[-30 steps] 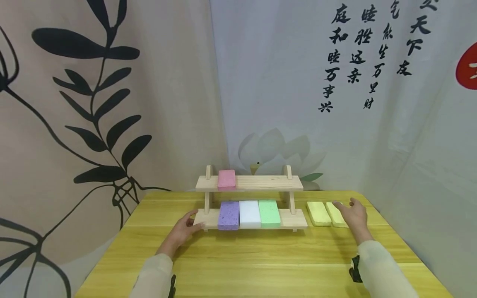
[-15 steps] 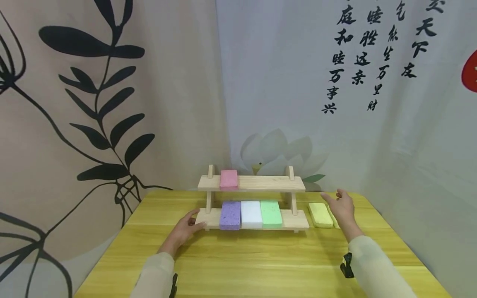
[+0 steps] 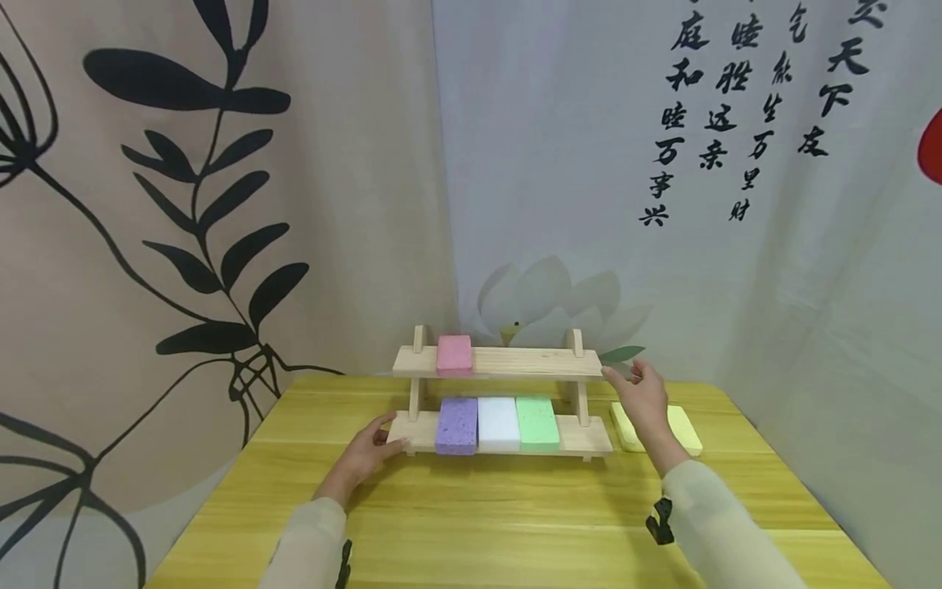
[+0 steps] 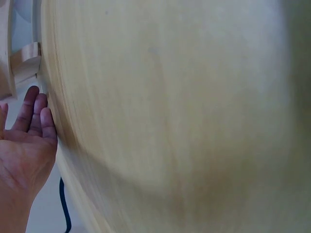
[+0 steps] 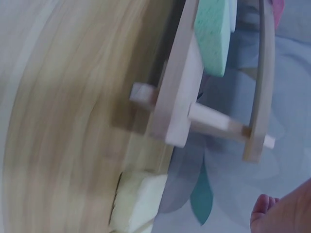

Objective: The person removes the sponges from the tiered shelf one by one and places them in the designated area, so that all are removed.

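Observation:
A two-tier wooden rack [image 3: 515, 362] stands on the table, with a pink sponge [image 3: 454, 355] on its upper shelf. Purple [image 3: 457, 426], white [image 3: 499, 424] and green sponges [image 3: 537, 424] sit side by side on the lower shelf. My left hand [image 3: 364, 452] holds that shelf's left end, thumb in front; in the left wrist view, several of its fingers [image 4: 31, 110] extend beside the rack. My right hand [image 3: 642, 402] hovers by the upper shelf's right end, thumb and fingers apart and nothing visible between them. It partly covers two yellow sponges [image 3: 685, 430] lying on the table.
The wooden table [image 3: 486, 523] extends in front of the rack, its back edge against a printed curtain [image 3: 353, 204]. In the right wrist view, a yellow sponge [image 5: 136, 199] lies off the rack's right end. A dark cord [image 4: 65, 208] hangs past the table edge.
My right hand has moved left from over the yellow sponges to the upper shelf's right end. My left hand stays on the rack. The head view has shifted slightly.

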Available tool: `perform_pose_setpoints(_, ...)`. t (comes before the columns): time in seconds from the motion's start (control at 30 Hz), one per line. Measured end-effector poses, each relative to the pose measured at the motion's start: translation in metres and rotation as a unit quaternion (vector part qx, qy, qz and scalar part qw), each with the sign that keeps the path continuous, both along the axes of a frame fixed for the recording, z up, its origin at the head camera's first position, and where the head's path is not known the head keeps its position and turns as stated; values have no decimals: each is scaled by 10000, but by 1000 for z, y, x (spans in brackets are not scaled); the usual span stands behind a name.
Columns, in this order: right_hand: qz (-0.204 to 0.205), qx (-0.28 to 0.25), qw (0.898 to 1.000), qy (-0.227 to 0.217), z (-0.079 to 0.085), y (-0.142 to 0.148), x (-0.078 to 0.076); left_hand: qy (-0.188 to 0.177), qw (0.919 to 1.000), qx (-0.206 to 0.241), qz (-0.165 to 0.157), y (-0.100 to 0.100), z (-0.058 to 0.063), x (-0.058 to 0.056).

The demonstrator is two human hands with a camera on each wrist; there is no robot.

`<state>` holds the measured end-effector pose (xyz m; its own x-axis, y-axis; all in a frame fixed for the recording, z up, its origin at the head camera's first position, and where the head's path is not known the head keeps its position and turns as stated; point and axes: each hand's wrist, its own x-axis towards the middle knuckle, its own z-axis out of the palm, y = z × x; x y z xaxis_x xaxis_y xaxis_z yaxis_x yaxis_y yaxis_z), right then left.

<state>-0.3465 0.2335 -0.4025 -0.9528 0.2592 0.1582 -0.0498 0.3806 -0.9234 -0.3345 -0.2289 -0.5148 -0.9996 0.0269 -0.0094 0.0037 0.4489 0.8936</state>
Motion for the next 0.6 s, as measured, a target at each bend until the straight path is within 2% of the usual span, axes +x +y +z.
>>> perform_pose_setpoints(0.33, 122, -2, 9999, 114, 7, -44, 2, -40, 10000, -21, 51, 1, 3, 2)
perform_pose_setpoints(0.6, 257, 292, 9985, 381, 2, -85, 0, 14, 10000, 78, -25, 1, 2, 2)
